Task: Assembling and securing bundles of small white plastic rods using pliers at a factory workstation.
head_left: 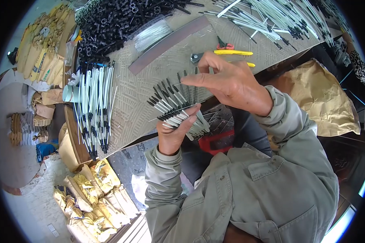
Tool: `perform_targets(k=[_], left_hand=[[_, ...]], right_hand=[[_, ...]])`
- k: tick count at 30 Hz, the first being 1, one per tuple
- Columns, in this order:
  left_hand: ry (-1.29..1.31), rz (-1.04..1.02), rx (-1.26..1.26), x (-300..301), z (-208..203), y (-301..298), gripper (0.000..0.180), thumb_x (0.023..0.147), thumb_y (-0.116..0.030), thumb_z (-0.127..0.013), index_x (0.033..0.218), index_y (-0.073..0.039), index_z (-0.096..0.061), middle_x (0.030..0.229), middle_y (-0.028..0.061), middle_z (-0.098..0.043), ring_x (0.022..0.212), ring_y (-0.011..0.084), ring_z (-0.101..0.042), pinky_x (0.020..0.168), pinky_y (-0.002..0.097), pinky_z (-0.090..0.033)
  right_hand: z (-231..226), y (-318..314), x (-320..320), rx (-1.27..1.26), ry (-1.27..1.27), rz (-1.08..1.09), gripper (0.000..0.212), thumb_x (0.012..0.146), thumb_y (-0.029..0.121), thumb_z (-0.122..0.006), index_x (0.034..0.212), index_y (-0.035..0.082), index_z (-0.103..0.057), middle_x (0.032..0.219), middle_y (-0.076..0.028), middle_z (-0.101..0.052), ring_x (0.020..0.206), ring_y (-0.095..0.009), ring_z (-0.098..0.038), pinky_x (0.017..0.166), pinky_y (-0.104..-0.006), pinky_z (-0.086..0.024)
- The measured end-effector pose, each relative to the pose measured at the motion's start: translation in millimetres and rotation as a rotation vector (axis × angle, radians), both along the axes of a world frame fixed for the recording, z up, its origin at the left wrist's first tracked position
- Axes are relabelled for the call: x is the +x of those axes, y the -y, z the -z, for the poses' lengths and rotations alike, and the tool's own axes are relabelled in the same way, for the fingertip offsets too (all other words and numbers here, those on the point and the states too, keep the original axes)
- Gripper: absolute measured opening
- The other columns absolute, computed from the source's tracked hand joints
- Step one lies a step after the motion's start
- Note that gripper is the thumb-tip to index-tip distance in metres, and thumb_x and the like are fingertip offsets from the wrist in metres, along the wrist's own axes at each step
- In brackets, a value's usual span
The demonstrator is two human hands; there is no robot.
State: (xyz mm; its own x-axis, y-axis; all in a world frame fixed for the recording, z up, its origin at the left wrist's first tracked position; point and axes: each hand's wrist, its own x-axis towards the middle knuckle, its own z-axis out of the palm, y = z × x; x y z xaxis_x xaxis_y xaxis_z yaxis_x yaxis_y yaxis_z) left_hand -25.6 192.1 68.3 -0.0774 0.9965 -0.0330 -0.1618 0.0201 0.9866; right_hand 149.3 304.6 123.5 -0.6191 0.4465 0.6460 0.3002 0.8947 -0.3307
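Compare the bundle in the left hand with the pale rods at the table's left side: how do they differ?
The bundle is gripped in the left hand, while the pale rods lie on the table. The bundle's black tips are at its far end; the pale rods' black parts gather mostly toward their near end. Both combine pale lengths with black parts.

No words, numbers, labels or signs can be read. Faint marks show on the brown paper bundles [40, 58] at upper left and on a dark brown surface [341, 162] at right (too small and blurred to tell whether they are lettering).
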Motion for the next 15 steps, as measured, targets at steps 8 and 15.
perform_targets(k=[8,15], left_hand=[[0.009,0.040,0.042,-1.0,-0.5,0.8,0.023,0.080,0.004,-0.061,0.103,0.006,-0.062,0.103,0.0130,-0.063,0.094,0.0177,-0.059,0.086,0.0292,-0.044],[-0.007,0.077,0.041,-4.5,1.3,1.3,0.022,0.081,0.003,-0.060,0.103,0.005,-0.062,0.104,0.0140,-0.063,0.097,0.0183,-0.058,0.087,0.0296,-0.044]], right_hand=[[-19.4,-9.0,-1.2,0.083,0.147,-0.042,0.026,0.067,0.003,-0.061,0.091,0.014,-0.063,0.073,-0.004,-0.048,0.058,-0.021,-0.054,0.048,-0.0317,-0.040],[-39.9,-25.1,-8.2,-0.111,0.290,-0.243,0.009,0.075,0.008,-0.061,0.083,0.010,-0.060,0.069,-0.005,-0.054,0.061,-0.025,-0.056,0.051,-0.0340,-0.039]])
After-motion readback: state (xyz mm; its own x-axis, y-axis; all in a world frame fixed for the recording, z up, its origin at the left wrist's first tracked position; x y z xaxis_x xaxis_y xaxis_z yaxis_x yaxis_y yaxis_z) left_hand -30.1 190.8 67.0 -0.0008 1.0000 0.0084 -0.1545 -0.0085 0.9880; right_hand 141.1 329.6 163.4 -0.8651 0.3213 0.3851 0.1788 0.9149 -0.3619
